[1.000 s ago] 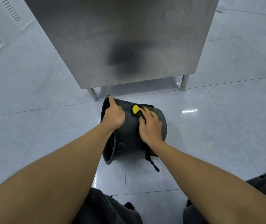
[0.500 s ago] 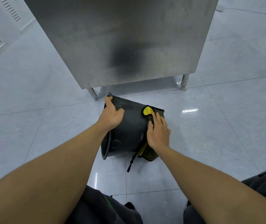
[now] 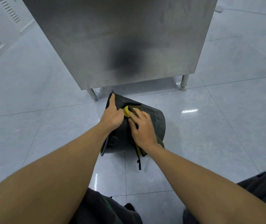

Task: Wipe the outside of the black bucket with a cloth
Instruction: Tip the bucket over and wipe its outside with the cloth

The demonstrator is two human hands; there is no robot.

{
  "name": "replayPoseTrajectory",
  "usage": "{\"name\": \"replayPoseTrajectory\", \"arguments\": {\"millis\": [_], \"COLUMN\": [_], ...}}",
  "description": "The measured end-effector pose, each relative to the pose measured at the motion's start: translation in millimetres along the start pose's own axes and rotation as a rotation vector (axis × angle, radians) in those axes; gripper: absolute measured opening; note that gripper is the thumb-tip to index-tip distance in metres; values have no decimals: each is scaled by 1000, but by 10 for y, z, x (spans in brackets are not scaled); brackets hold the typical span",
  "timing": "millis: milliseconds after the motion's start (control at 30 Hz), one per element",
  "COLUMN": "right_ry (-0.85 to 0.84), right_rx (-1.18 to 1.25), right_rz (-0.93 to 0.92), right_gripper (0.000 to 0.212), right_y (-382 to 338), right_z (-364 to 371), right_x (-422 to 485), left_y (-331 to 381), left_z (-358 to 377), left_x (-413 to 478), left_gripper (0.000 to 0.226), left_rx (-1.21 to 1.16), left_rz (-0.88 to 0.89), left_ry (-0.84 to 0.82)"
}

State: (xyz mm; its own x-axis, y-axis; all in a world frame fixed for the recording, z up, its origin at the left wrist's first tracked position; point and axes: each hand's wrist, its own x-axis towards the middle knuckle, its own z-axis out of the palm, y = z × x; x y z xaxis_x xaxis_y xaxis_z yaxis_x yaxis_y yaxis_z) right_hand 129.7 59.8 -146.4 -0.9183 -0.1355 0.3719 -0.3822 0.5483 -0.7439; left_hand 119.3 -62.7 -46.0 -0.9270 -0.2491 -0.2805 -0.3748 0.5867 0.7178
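The black bucket [image 3: 159, 122] lies on its side on the tiled floor, its open mouth facing left. My left hand [image 3: 112, 116] grips its rim from above, forefinger stretched along the edge. My right hand [image 3: 142, 129] presses flat on a dark olive cloth with a yellow patch [image 3: 126, 111], spread over the bucket's upper side. The cloth's lower end and a black cord hang to the floor under my right wrist. Most of the cloth is hidden by my hand.
A stainless steel cabinet [image 3: 121, 39] on short legs [image 3: 184, 82] stands just behind the bucket. Glossy grey floor tiles [image 3: 226, 126] surround it. My dark-trousered knees [image 3: 106, 209] are at the bottom. A white vented panel [image 3: 2, 15] is at the far left.
My right hand has slid the cloth back leftward across the bucket's top, close to my left hand. The bucket has rolled slightly. My left hand keeps its grip on the rim.
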Motion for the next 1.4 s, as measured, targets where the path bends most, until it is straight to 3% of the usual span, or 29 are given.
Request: {"name": "replayPoseTrajectory", "arguments": {"millis": [133, 233, 500, 667, 800, 900, 967, 1133, 1233, 1300, 1400], "right_ry": [71, 123, 53, 102, 152, 183, 158, 35, -2, 7, 22], "right_rx": [20, 83, 163, 101, 78, 91, 87, 186, 157, 88, 65], "right_rz": [353, 467, 10, 122, 380, 471, 413, 52, -63, -98, 25], "right_gripper": [37, 36, 32, 33, 34, 35, 35, 35, 36, 35, 27], "right_y": [386, 427, -210, 57, 397, 392, 232, -336, -308, -126, 122], "right_z": [-127, -151, 14, -12, -108, -117, -86, -13, 16, 27, -21], "right_x": [-153, -157, 77, -18, -131, -92, -42, 129, 65, -62, -239], "left_y": [-38, -20, 38, 10, -50, -33, -15, 35, 22, 23, -3], "left_z": [-80, -50, 52, -6, -72, -35, 9, 27, 1, -19, -56], "left_x": [19, -6, 56, 31, 30, 12, -3, 51, 51, 38, 77], "left_gripper": [71, 70, 69, 45, 55, 62, 63, 63, 50, 38, 35], "left_rx": [10, 12, -66, -46, 40, 27, -7, -44, -40, -32, 19], "left_rz": [-38, -39, 14, -34, -6, 4, 5, -3, -13, -36, -69], "left_ry": [4, 9, 3, 39, 15, 16, 30, 70, 122, 179, 228]}}
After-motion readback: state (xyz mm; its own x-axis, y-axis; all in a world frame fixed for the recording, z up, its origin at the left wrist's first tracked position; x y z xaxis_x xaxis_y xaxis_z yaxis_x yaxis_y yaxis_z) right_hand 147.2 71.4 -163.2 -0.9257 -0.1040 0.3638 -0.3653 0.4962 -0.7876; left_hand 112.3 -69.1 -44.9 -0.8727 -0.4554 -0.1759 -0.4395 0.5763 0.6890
